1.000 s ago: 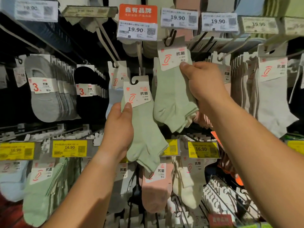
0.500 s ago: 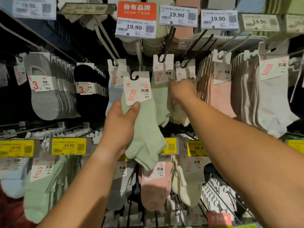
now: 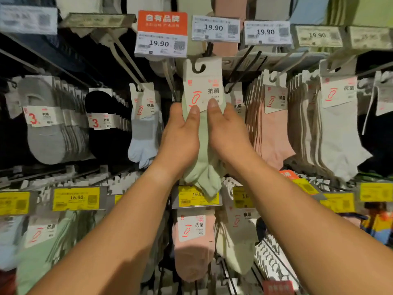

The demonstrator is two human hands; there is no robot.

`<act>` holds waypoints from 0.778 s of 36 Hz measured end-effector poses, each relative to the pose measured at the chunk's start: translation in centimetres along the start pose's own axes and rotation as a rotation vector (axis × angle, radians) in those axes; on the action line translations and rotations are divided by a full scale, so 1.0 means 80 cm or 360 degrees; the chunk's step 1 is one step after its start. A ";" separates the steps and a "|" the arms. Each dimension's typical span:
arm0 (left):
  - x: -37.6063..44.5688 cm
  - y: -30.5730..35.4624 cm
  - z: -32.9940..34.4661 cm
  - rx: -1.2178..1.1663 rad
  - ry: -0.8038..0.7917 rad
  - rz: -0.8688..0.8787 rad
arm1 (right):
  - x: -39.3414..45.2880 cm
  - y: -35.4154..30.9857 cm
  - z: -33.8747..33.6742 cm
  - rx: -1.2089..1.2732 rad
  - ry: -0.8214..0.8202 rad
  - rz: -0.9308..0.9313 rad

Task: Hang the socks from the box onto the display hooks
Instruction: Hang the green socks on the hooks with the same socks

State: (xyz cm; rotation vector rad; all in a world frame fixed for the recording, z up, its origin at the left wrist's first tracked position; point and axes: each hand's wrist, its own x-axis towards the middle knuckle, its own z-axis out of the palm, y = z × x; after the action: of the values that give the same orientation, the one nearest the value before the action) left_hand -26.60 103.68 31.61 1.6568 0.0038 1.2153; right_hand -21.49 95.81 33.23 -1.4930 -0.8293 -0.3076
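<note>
A pair of light green socks (image 3: 204, 167) with a white card label (image 3: 203, 88) is raised in front of the sock rack. My left hand (image 3: 180, 137) grips its left side, thumb on the label. Gripping the right side is my right hand (image 3: 227, 135), with its thumb on the label's lower edge. The label's hook cut-out (image 3: 198, 68) sits just below the black display hook (image 3: 209, 48) under a 19.90 price tag (image 3: 214, 28). Whether the cut-out is on the hook I cannot tell. The box is not in view.
Rows of hanging socks fill the rack: grey (image 3: 49, 133) and black (image 3: 106, 128) at left, light blue (image 3: 142, 133), pink (image 3: 270, 128) and white (image 3: 338, 133) at right. Yellow 16.90 price tags (image 3: 76, 199) line a lower row with more pink (image 3: 193, 248) and green socks.
My right hand let go of the sock pair it pushed back on the hook and came to the pair in my left hand. Both hands lifted that pair up and right toward the hook.
</note>
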 end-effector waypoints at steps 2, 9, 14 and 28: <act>0.008 0.007 0.005 0.0049 -0.0009 0.0066 | 0.008 -0.006 -0.010 -0.0029 0.0033 -0.0034; 0.026 0.026 0.016 0.0079 0.0011 0.0149 | 0.025 -0.025 -0.024 -0.0036 0.0051 -0.0075; 0.043 0.031 0.020 0.0029 0.0012 0.0066 | 0.049 -0.033 -0.028 -0.0188 0.0002 0.0006; 0.093 -0.031 0.023 0.0498 -0.0002 -0.0235 | 0.083 0.008 0.004 -0.0256 -0.0171 0.0395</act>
State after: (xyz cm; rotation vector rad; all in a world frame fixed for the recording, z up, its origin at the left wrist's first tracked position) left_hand -20.39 107.43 35.07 1.8899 0.3250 1.1428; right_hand -16.54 98.17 37.03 -1.7563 -0.7067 -0.1111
